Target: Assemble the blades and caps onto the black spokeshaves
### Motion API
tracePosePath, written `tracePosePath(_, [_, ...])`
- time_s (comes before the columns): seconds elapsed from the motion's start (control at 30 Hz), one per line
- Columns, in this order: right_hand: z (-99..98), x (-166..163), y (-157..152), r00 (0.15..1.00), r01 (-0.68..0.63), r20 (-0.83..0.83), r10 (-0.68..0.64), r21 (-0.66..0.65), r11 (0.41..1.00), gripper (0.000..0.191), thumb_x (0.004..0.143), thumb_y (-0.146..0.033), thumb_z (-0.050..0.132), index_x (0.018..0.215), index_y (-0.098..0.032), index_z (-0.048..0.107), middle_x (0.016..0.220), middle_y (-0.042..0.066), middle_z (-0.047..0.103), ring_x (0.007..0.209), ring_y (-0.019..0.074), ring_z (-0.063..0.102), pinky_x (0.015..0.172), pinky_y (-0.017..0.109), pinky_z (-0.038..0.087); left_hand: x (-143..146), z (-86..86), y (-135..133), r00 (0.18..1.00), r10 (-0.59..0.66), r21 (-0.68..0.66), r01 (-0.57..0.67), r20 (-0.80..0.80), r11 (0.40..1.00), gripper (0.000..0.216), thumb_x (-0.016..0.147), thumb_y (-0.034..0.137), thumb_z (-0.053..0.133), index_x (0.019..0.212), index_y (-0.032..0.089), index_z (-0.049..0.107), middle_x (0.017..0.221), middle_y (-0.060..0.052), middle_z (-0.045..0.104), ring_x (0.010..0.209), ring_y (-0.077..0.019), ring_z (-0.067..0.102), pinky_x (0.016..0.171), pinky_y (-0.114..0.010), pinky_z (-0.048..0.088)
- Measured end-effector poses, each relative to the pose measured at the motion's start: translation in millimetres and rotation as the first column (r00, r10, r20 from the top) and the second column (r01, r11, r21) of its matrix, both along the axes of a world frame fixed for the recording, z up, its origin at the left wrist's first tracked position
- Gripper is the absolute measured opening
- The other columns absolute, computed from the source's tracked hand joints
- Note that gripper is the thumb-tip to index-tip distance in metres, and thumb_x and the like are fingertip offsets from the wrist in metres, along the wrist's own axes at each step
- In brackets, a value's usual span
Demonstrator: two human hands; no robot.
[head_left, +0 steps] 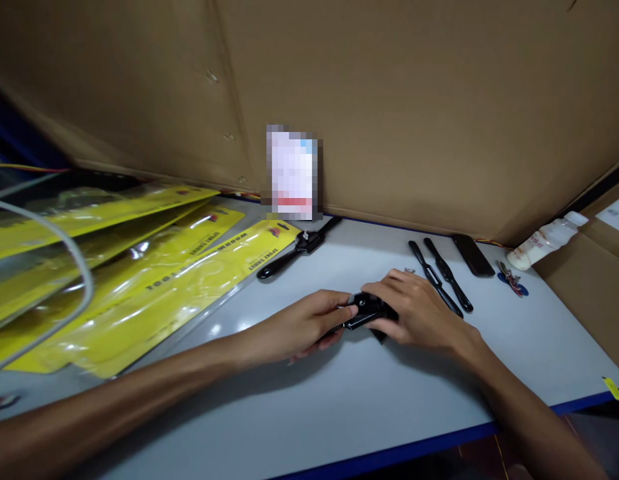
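Black tool (pixel 362 319) is held in both hands just above the light grey tabletop (pixel 289 413), toward the front of the bench. Long axis lies crosswise to the wearer, left to right, its right end angled slightly up and away; both ends are covered by fingers, so the full length cannot be read. Appearance: glossy black, a broad middle section with a small bright round spot on its upper face, a bar-like edge along the near side; a dark flat corner protrudes beneath, by the right hand (pixel 414 307). Left hand (pixel 314 327) pinches the left end, thumb on top; right hand wraps over the right end, fingers closed on it. Pair of black tool bodies (pixel 445 272) lies beyond the right hand; yellow packaging (pixel 204 293) lies to the left.
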State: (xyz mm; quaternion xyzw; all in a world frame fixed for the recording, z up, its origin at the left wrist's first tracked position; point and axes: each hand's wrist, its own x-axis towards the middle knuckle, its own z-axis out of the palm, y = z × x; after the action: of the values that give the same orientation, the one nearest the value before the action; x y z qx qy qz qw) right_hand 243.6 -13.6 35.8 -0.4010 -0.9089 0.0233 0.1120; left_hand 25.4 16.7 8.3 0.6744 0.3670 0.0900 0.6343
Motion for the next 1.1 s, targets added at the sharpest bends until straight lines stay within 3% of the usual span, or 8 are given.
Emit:
tracePosePath(0.07, [0.5, 0, -1, 1.000, 0.001, 0.007, -0.001, 0.001, 1.000, 0.026, 0.096, -0.030, 0.063, 0.119, -0.018, 0.065, 0.097, 0.010, 0.071, 0.094, 0.0256, 0.058, 0.082, 0.039, 0.045, 0, -0.6, -1, 1.000, -0.003, 0.003, 0.003, -0.008, 1.000, 0.040, 0.089, 0.060, 0.049, 0.073, 0.024, 0.044, 0.054, 0.009, 0.044, 0.038, -0.0066, 0.032, 0.030, -0.017, 0.027])
tracePosePath(0.23, [0.2, -1, -3, 1.000, -0.022, 0.010, 0.022, 0.050, 0.999, 0.052, 0.094, -0.034, 0.069, 0.140, -0.014, 0.055, 0.101, 0.011, 0.072, 0.095, 0.0250, 0.059, 0.084, 0.038, 0.046, 0, -4.9, -1, 0.999, 0.023, -0.009, -0.022, 0.027, 1.000, 0.042, 0.088, 0.063, 0.050, 0.075, 0.024, 0.044, 0.056, 0.009, 0.046, 0.037, -0.0065, 0.032, 0.030, -0.018, 0.026])
tracePosePath(0.4, [-5.3, 0, 0, 0.998, -0.056, 0.033, 0.053, 0.113, 0.992, 0.041, 0.099, -0.034, 0.062, 0.135, -0.014, 0.062, 0.096, 0.009, 0.074, 0.089, 0.0229, 0.059, 0.081, 0.036, 0.046, 0, -5.8, 1, 0.999, 0.024, -0.003, -0.024, 0.048, 1.000, 0.044, 0.088, 0.065, 0.051, 0.075, 0.023, 0.044, 0.056, 0.009, 0.046, 0.037, -0.0062, 0.032, 0.030, -0.018, 0.027])
tracePosePath(0.73, [0.4, 0, -2, 1.000, 0.009, 0.010, -0.009, 0.019, 1.000, 0.045, 0.096, -0.030, 0.065, 0.139, -0.018, 0.059, 0.098, 0.009, 0.074, 0.091, 0.0237, 0.060, 0.082, 0.036, 0.046, 1, -5.8, -2, 1.000, 0.031, 0.068, -0.031, -0.005, 0.997, 0.045, 0.090, 0.064, 0.045, 0.070, 0.024, 0.043, 0.053, 0.008, 0.045, 0.036, -0.0074, 0.032, 0.033, -0.020, 0.026])
tracePosePath(0.9, [4.6, 0, -4, 0.999, 0.033, 0.028, -0.033, -0.015, 0.999, 0.035, 0.094, -0.033, 0.067, 0.127, -0.020, 0.065, 0.096, 0.009, 0.073, 0.090, 0.0248, 0.061, 0.079, 0.036, 0.045, 4, -9.5, -3, 0.997, 0.067, 0.170, -0.073, 0.037, 0.983, 0.045, 0.091, 0.058, 0.045, 0.064, 0.023, 0.044, 0.048, 0.007, 0.044, 0.043, -0.0094, 0.035, 0.045, -0.023, 0.029])
tracePosePath(1.03, [1.2, -1, -6, 0.998, -0.011, 0.062, 0.009, 0.032, 0.999, 0.055, 0.093, -0.037, 0.069, 0.143, -0.017, 0.053, 0.099, 0.010, 0.074, 0.090, 0.0248, 0.063, 0.081, 0.038, 0.045, 5, -11.2, -3, 0.997, 0.069, 0.182, -0.074, 0.035, 0.980, 0.044, 0.091, 0.057, 0.045, 0.063, 0.024, 0.045, 0.047, 0.007, 0.044, 0.044, -0.0097, 0.034, 0.046, -0.024, 0.028])
tracePosePath(1.1, [-1.7, -1, -5, 0.996, -0.038, 0.079, 0.033, 0.059, 0.998, 0.055, 0.094, -0.038, 0.069, 0.142, -0.017, 0.054, 0.097, 0.009, 0.075, 0.088, 0.0237, 0.064, 0.081, 0.037, 0.045, 6, -10.8, -4, 0.997, 0.070, 0.184, -0.075, 0.033, 0.980, 0.042, 0.092, 0.056, 0.043, 0.064, 0.024, 0.045, 0.047, 0.008, 0.043, 0.043, -0.0099, 0.033, 0.046, -0.024, 0.027])
